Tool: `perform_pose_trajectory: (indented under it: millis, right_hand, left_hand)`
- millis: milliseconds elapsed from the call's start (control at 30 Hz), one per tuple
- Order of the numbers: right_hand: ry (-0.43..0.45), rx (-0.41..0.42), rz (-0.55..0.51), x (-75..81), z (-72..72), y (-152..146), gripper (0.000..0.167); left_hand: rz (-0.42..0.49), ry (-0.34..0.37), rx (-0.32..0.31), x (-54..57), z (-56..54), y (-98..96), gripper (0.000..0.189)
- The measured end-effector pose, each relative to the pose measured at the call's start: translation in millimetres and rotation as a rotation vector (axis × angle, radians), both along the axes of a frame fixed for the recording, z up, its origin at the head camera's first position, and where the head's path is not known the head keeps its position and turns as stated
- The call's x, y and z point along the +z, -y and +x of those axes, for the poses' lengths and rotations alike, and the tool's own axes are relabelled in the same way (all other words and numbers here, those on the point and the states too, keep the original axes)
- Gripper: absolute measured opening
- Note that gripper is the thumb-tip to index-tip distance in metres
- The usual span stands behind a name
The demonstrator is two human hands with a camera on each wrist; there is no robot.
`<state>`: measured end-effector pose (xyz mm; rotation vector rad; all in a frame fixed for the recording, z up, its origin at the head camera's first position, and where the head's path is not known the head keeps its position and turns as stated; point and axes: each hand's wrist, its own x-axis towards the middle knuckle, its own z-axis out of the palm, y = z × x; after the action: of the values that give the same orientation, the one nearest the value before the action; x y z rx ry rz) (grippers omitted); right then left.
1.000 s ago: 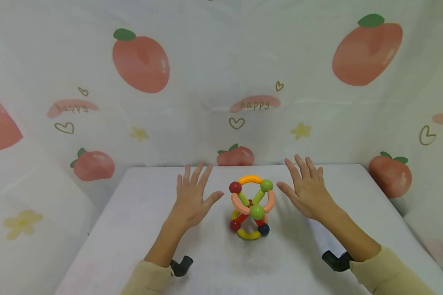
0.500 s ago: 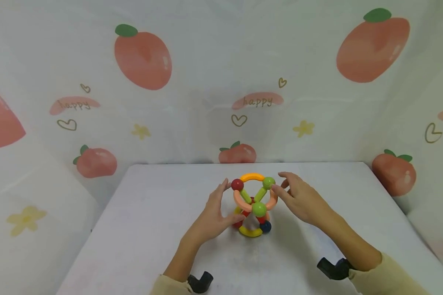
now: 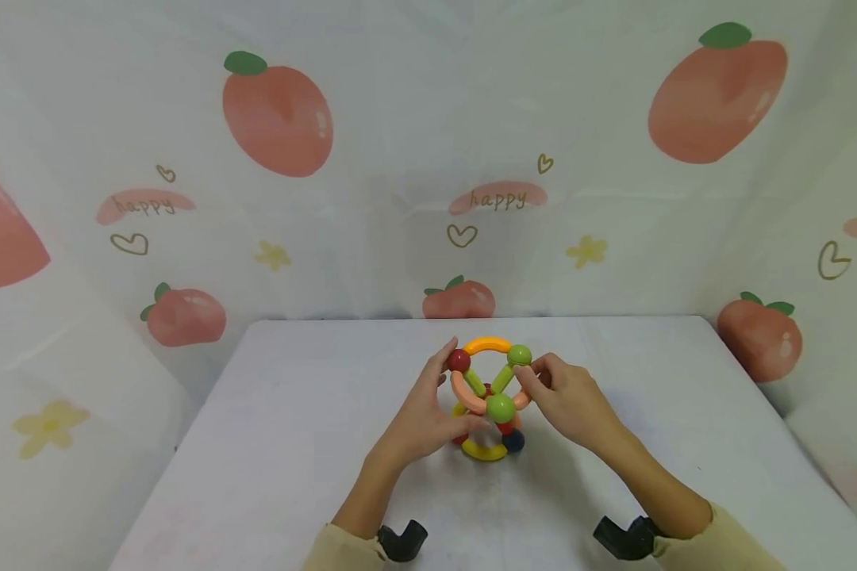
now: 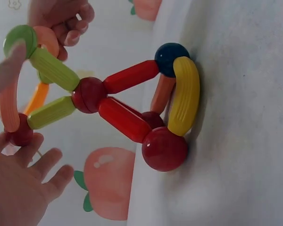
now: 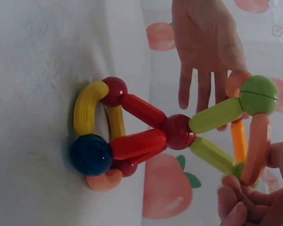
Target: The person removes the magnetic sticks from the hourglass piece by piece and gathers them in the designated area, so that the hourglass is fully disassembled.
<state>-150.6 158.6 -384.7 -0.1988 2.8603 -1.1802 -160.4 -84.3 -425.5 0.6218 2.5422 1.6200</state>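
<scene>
A magnetic stick-and-ball toy [image 3: 501,408] stands upright, with two triangular frames meeting at a central red ball [image 4: 89,95]. At its left is my left hand [image 3: 417,420], thumb and fingers spread widely around the upper frame. In the left wrist view, that hand's index finger touches a red ball [image 4: 21,132] and its thumb overlaps a green ball [image 4: 20,41]. My right hand [image 3: 571,400] pinches the salmon curved rod [image 5: 257,149] at the upper right, its fingertips beside another green ball [image 3: 519,354]. Part of the toy's lower left is hidden by the left thumb.
The toy's base, with a yellow curved rod [image 3: 484,451] and a dark blue ball [image 3: 513,441], rests on a white table [image 3: 293,444]. Behind the table hangs a white cloth [image 3: 371,159] printed with fruit. Black wrist mounts [image 3: 403,541] extend near both sleeves.
Both hands have come inward from either side to the toy. The right fingers have curled onto the upper salmon rod, and the left hand has reached the left side. The toy stays standing.
</scene>
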Motion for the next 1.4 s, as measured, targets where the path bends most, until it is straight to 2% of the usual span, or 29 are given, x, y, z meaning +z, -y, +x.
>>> perform_pose_trajectory:
  millis: [133, 300, 600, 733, 800, 900, 1000, 1100, 1200, 1300, 1400]
  right_hand:
    - [-0.008, -0.028, -0.036, -3.7, -2.7, 2, 0.037]
    - [-0.038, -0.065, -0.075, -7.4, -5.5, 4, 0.030]
    - [-0.088, -0.091, -0.108, -12.2, -5.9, 8, 0.023]
    - [-0.038, -0.088, -0.150, -11.2, -2.7, 7, 0.025]
    - [0.012, -0.079, -0.208, -8.2, -0.2, 6, 0.028]
    - [0.091, -0.027, -0.328, -2.4, 3.3, 2, 0.035]
    - [0.161, 0.076, -0.417, 1.2, 6.2, -4, 0.044]
    - [0.218, 0.188, -0.437, 1.4, 8.2, -10, 0.049]
    - [0.245, 0.264, -0.442, -0.4, 8.5, -14, 0.039]
    - [0.231, 0.291, -0.441, -3.3, 7.9, -15, 0.029]
    - [0.212, 0.290, -0.430, -5.4, 7.9, -15, 0.028]
  left_hand:
    - [0.040, 0.026, -0.035, 1.1, -0.5, -1.1, 0.109]
    - [0.063, 0.059, -0.027, 1.7, -1.4, -6.0, 0.103]
    - [0.107, 0.085, -0.077, 3.0, -8.2, -6.1, 0.104]
    - [0.115, 0.098, -0.096, 2.0, -10.3, -5.9, 0.100]
    - [0.116, 0.104, -0.095, 1.7, -10.8, -6.4, 0.099]
    - [0.116, 0.112, -0.092, 1.5, -11.4, -7.2, 0.099]
    - [0.112, 0.123, -0.089, 1.8, -11.5, -7.4, 0.099]
    - [0.106, 0.125, -0.088, 1.8, -11.9, -6.7, 0.099]
    - [0.111, 0.120, -0.093, 1.0, -12.7, -6.0, 0.099]
    - [0.109, 0.119, -0.097, 0.0, -13.3, -6.3, 0.100]
    - [0.107, 0.118, -0.103, -0.7, -13.3, -7.0, 0.100]
